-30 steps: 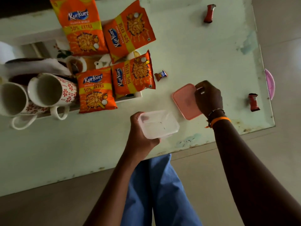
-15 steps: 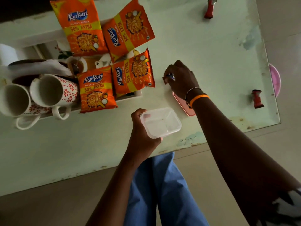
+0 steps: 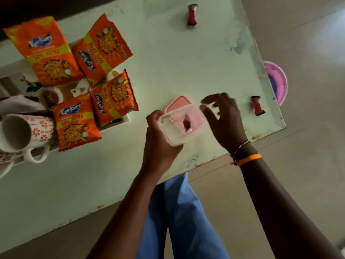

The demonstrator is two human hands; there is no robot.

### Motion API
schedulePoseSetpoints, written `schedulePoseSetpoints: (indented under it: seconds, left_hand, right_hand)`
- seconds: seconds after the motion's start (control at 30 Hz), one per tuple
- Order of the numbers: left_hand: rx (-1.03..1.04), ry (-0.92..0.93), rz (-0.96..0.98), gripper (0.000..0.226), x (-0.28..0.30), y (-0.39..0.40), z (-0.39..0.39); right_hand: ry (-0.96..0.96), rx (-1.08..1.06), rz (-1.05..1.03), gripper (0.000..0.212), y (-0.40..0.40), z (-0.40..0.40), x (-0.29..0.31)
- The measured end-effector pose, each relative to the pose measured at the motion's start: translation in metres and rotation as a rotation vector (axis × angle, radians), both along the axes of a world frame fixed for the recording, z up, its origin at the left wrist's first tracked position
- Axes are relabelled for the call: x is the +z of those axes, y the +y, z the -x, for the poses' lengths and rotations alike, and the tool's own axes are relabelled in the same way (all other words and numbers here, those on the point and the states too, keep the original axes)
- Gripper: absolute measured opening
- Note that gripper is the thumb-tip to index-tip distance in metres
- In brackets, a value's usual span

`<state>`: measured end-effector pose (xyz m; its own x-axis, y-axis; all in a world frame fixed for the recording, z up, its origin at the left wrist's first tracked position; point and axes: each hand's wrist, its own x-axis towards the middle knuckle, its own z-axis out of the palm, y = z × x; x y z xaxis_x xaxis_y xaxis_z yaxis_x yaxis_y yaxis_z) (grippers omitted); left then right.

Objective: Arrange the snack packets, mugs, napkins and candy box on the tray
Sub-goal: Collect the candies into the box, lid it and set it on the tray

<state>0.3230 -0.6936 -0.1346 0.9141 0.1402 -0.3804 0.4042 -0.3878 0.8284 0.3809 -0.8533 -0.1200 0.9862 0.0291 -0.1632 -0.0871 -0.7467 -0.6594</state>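
Our left hand [image 3: 158, 139] grips the clear candy box [image 3: 182, 126], light, rigid and slick, at its 9 o'clock wall above the surface [image 3: 177, 58]; one wrapped candy [image 3: 187, 124] lies inside. Our right hand [image 3: 222, 116] hovers open at 3 o'clock.

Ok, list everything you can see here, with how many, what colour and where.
snack packets: four, orange, on the tray at left
mugs: two in view, white with red flowers, lying at the tray's left end
napkin: white, above the mugs
tray: one, white
candy box: one, clear, held above the table edge, one candy inside
lid: one, pink, on the table under the box
wrapped candies: two, red, far side and right side of the table
table: one, pale green
left hand: grips the box
right hand: fingers spread, beside the box
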Motion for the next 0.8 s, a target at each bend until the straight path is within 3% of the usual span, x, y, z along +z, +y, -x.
schedulePoseSetpoints:
  seconds: [0.07, 0.17, 0.27, 0.4, 0.57, 0.7, 0.8]
  left_hand:
    - [-0.049, -0.007, -0.025, 0.087, -0.001, -0.006, -0.009]
    - [-0.117, -0.004, -0.046, 0.087, -0.005, -0.016, -0.02]
    - [-0.14, 0.007, -0.07, 0.087, -0.007, -0.023, -0.027]
    - [-0.155, -0.002, -0.048, 0.085, -0.006, -0.031, -0.036]
    - [-0.122, 0.008, -0.073, 0.086, -0.005, -0.038, -0.053]
    - [-0.079, 0.024, -0.053, 0.08, -0.005, -0.041, -0.066]
    - [-0.006, 0.001, -0.062, 0.073, -0.005, -0.039, -0.074]
  right_hand:
    - [-0.057, -0.186, 0.158, 0.018, -0.027, -0.006, -0.015]
    - [0.083, -0.431, 0.347, 0.037, -0.063, -0.015, -0.039]
    - [0.161, -0.498, 0.319, 0.049, -0.078, -0.016, -0.057]
    - [0.097, -0.379, 0.101, 0.037, -0.081, -0.018, -0.061]
    - [-0.04, -0.433, -0.226, 0.029, -0.054, -0.03, -0.025]
    - [-0.038, -0.141, -0.324, 0.013, -0.018, -0.03, 0.005]
    - [-0.014, 0.04, -0.265, 0.009, 0.001, -0.034, 0.009]
